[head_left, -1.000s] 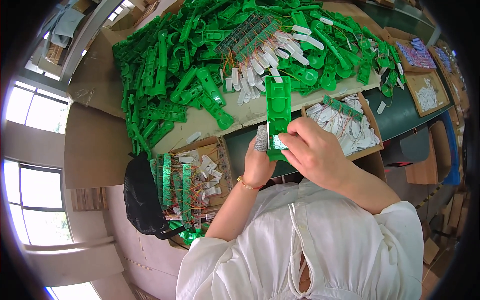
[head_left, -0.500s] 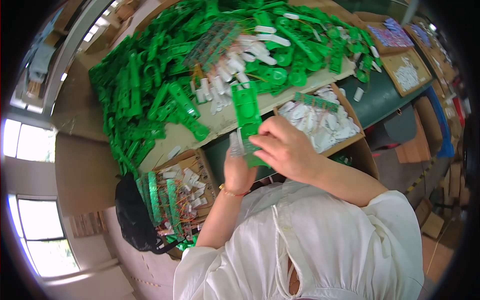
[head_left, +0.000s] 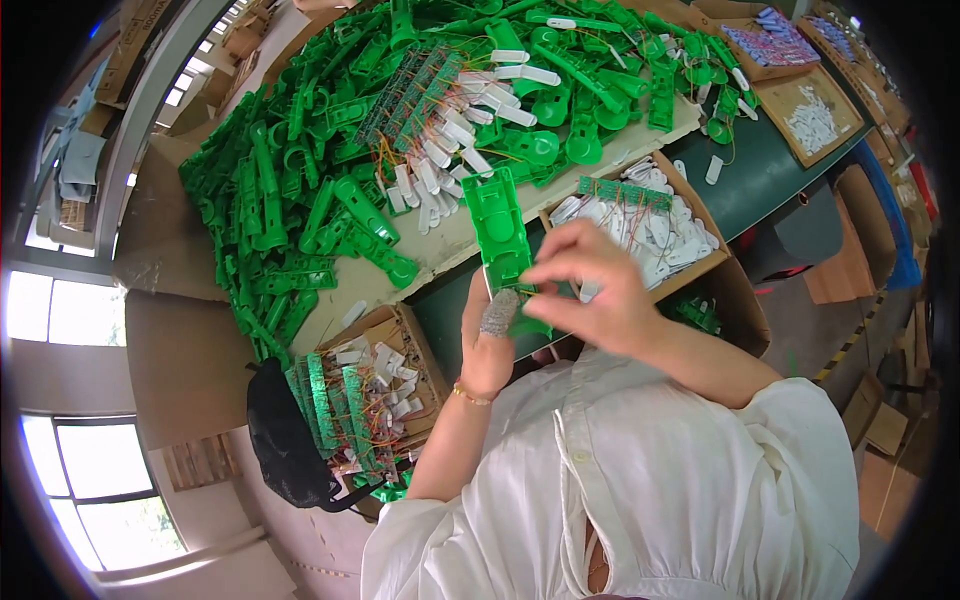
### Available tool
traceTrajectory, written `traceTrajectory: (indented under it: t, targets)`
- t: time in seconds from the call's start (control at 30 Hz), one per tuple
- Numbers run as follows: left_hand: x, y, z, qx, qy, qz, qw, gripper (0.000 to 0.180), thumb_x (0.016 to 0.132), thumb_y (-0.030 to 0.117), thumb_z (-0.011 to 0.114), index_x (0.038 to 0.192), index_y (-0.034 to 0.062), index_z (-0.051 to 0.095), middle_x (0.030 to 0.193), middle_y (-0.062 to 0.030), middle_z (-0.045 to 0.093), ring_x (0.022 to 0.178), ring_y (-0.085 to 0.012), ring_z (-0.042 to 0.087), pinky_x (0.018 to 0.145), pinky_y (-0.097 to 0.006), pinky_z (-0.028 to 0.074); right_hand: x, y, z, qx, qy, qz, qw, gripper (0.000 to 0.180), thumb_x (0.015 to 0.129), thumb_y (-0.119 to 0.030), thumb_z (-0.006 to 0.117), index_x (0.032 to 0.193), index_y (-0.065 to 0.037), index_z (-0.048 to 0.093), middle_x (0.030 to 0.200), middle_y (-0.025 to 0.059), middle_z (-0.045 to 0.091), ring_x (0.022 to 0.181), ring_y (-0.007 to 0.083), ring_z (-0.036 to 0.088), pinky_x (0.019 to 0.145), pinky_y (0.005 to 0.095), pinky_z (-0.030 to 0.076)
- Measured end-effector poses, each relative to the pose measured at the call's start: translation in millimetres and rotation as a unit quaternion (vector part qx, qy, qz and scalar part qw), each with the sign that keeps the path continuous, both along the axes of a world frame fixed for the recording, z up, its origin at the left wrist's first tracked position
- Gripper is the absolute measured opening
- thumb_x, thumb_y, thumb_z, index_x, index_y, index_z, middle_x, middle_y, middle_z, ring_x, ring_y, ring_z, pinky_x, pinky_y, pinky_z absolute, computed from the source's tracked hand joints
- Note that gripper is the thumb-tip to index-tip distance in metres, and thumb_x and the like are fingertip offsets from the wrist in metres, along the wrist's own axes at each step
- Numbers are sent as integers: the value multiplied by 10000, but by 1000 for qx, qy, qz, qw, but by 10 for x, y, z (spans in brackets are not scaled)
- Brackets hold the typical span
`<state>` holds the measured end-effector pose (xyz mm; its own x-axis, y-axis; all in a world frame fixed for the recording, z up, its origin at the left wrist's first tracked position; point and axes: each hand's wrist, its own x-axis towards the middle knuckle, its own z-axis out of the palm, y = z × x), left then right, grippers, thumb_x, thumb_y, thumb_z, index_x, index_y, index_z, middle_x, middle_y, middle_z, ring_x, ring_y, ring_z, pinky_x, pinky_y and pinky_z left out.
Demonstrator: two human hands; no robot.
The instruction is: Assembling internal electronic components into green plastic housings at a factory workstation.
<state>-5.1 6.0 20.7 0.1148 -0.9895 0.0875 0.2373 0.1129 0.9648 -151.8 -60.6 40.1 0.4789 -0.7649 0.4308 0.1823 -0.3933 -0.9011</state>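
My left hand (head_left: 487, 345) is closed round the lower end of a long green plastic housing (head_left: 496, 225), its hollow side with round and square recesses facing up. Grey wrapping covers the left thumb. At the housing's lower right edge is my right hand (head_left: 600, 290), thumb and index finger apart with their tips close to it. A small pale piece shows between the right hand's fingers; whether the hand holds it I cannot make out. The lower end of the housing is partly hidden by my hands.
A large heap of green housings (head_left: 285, 190) covers the table, with circuit boards (head_left: 410, 95) wired to white pieces on top. Right of my hands stands a carton of white parts (head_left: 655, 235). Lower left, a carton (head_left: 420, 350) holds boards, beside a black bag (head_left: 285, 440).
My right thumb and index finger have spread and drawn slightly right, off the housing. My left thumb has shifted across the housing's lower end. The view has moved a little.
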Motion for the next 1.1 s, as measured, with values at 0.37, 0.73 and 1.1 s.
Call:
traceTrajectory:
  t: [0.37,0.73,1.1]
  targets:
    - [-23,83,132,24,-62,2,998,526,815,324,533,1207,-2,407,1015,-72,542,901,-152,537,771,-282,445,-100,-74,-67,233,19,206,950,302,776,-162,676,1007,11,587,871,50,616,658,86,544,553,226,461]
    - [-78,123,114,-75,-162,19,984,504,815,173,483,1274,-7,376,1111,-100,550,906,-149,561,771,-272,464,-25,296,-119,254,-89,75,960,252,804,-86,616,1029,18,571,825,26,603,585,43,507,453,204,414]
    - [-42,128,-16,-107,-81,-36,990,514,830,139,444,1306,5,305,1132,-116,521,966,-170,538,830,-296,446,-30,201,-176,281,-106,159,941,329,812,-51,607,1122,24,527,889,25,588,631,11,464,423,171,385]
